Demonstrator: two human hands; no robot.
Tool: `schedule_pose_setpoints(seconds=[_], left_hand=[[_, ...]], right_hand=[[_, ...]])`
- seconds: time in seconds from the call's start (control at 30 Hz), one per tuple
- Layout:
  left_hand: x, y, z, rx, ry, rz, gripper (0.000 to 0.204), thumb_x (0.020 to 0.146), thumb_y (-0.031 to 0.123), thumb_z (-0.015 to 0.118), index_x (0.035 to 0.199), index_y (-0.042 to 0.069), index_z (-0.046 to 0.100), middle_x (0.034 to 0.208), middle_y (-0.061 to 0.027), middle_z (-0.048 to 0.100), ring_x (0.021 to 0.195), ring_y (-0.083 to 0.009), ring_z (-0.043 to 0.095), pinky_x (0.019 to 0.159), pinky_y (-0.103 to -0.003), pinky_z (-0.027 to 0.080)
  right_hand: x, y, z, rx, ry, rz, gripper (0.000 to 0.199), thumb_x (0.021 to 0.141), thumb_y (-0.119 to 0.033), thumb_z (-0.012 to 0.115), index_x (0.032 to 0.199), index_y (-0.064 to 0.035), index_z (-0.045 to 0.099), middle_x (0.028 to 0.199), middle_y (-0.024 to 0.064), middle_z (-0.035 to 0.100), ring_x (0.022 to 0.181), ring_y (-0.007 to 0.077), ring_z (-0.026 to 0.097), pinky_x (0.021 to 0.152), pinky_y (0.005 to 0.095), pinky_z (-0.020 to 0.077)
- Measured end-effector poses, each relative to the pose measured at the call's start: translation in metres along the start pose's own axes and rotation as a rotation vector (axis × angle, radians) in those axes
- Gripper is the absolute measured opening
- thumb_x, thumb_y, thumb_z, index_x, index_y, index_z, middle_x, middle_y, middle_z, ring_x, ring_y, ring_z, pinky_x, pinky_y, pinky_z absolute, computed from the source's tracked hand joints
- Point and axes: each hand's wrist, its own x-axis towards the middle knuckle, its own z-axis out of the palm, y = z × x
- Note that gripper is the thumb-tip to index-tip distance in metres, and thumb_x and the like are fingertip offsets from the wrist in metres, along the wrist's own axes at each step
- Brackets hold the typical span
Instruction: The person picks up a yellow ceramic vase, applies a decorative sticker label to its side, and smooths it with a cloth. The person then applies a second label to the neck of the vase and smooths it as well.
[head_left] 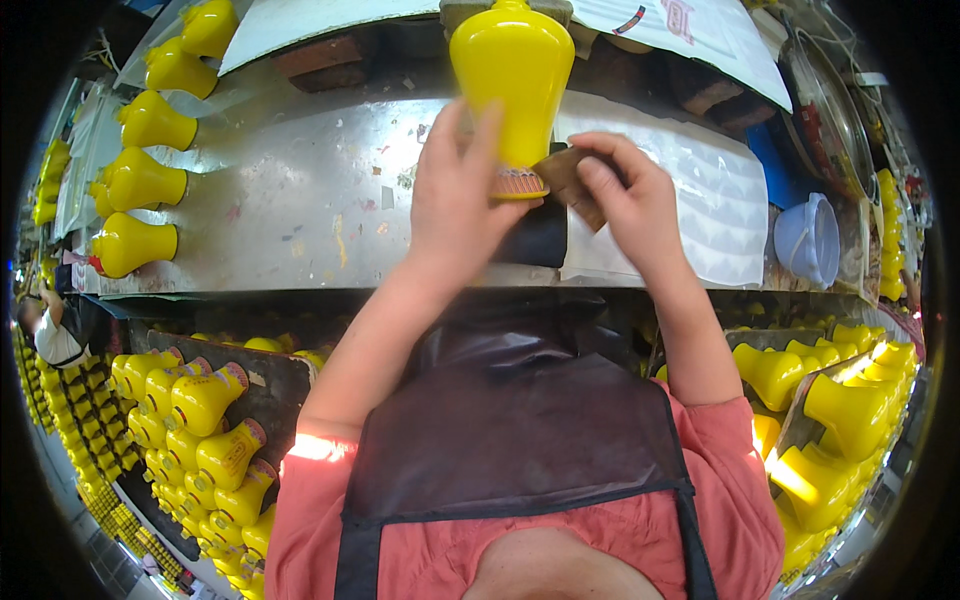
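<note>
A glossy yellow vase-shaped bottle [512,75] lies in front of me, its narrow neck pointing away and its base toward me. Round the base runs a red-and-white patterned band [519,182]. My left hand [448,195] grips the bottle's lower left side, fingers along the body and thumb by the base; the fingers are slightly blurred. Between the thumb and fingers of my right hand [638,200] is a flat brown scraper-like piece [574,188]. Its tip meets the bottle's right side at the band. A dark pad [535,238] lies below the base.
Several yellow bottles [150,122] stand along the metal table's [300,200] left side. White sheets [680,200] and a pale blue bucket [807,240] are at the right. Stacked bottles [205,395] fill racks at both my sides. Another person [58,335] is at the far left.
</note>
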Motion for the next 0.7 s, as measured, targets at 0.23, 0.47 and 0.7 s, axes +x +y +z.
schedule_pose_setpoints(seconds=[0.23, 0.47, 0.7], left_hand=[[-0.004, -0.016, -0.007, -0.223, -0.151, -0.032, 0.089, 0.092, 0.026, 0.072, 0.162, -0.004, 0.026, 0.159, -0.0274, 0.04, 0.145, -0.043, 0.042, 0.12, -0.048, 0.034], [-0.007, -0.007, 0.008, -0.228, -0.105, -0.161, 0.08, 0.102, 0.029, 0.055, 0.165, -0.004, 0.017, 0.164, -0.0268, 0.033, 0.15, -0.0434, 0.035, 0.125, -0.046, 0.025], [-0.001, -0.012, 0.004, -0.701, -0.128, -0.351, 0.081, 0.1, 0.027, 0.059, 0.165, -0.001, 0.019, 0.158, -0.0225, 0.039, 0.146, -0.034, 0.039, 0.122, -0.044, 0.03]], right_hand=[[0.006, 0.008, 0.008, 0.15, -0.183, 0.397, 0.045, 0.106, -0.031, 0.059, 0.138, -0.0012, 0.063, 0.102, 0.0059, 0.073, 0.086, 0.0108, 0.066, 0.081, 0.0288, 0.0542], [0.008, 0.002, 0.031, -0.115, -0.195, 0.252, 0.067, 0.092, -0.045, 0.071, 0.144, -0.0058, 0.059, 0.081, 0.016, 0.071, 0.068, 0.0208, 0.066, 0.067, 0.0337, 0.0534], [0.011, 0.002, 0.025, 0.002, -0.232, 0.295, 0.069, 0.09, -0.048, 0.072, 0.143, -0.006, 0.06, 0.083, 0.0169, 0.072, 0.071, 0.0214, 0.069, 0.068, 0.0344, 0.0534]])
